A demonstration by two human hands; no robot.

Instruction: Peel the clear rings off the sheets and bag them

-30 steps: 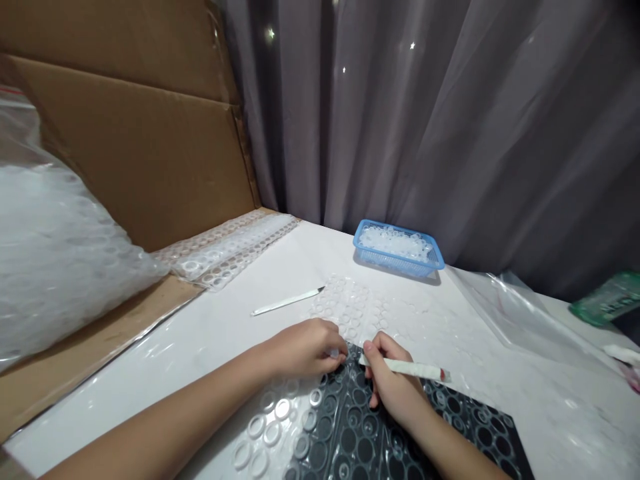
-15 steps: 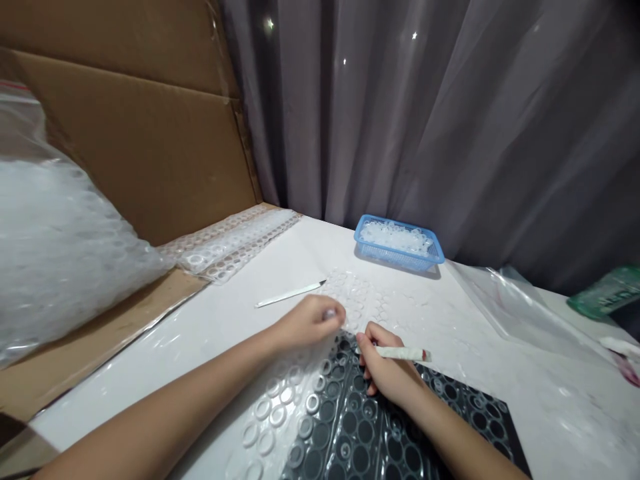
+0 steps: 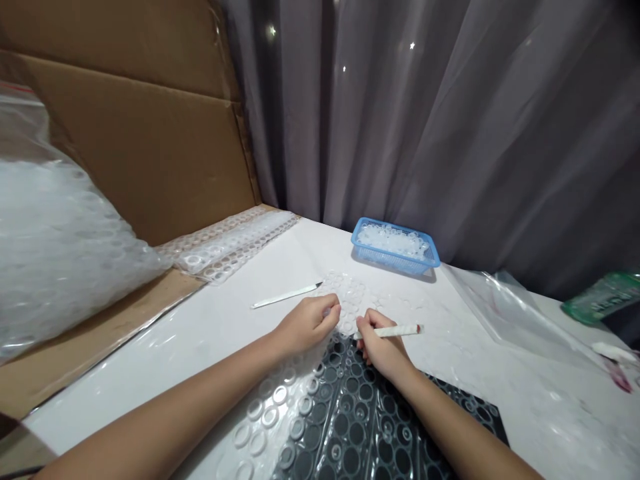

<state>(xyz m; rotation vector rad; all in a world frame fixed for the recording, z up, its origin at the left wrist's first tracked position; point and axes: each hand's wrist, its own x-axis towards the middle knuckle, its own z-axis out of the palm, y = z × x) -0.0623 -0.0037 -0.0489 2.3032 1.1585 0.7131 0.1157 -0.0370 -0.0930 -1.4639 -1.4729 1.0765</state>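
My right hand [image 3: 384, 348] is closed around a slim pen-like tool [image 3: 400, 331], wrapped in white with a reddish end. Its tip points left, at the far edge of a clear plastic sheet with ring shapes [image 3: 345, 407]. Closed into a loose fist, my left hand [image 3: 311, 321] rests on the sheet just left of that tip; whatever lies between its fingers is hidden. Under part of the sheet is a black board [image 3: 493, 417]. Beyond my hands lies a lacy clear strip of rings [image 3: 345, 288].
A thin white craft knife [image 3: 286, 295] with a dark tip lies past my left hand. Farther back stands a blue basket [image 3: 395, 261] of small clear pieces. At left are a large bulging plastic bag [image 3: 60, 253] and cardboard [image 3: 140, 133]. A clear bag [image 3: 515, 320] lies right.
My right hand has shifted slightly up and left with the tool, closer to my left hand. The view has tilted a little; my left hand stays closed on the sheet.
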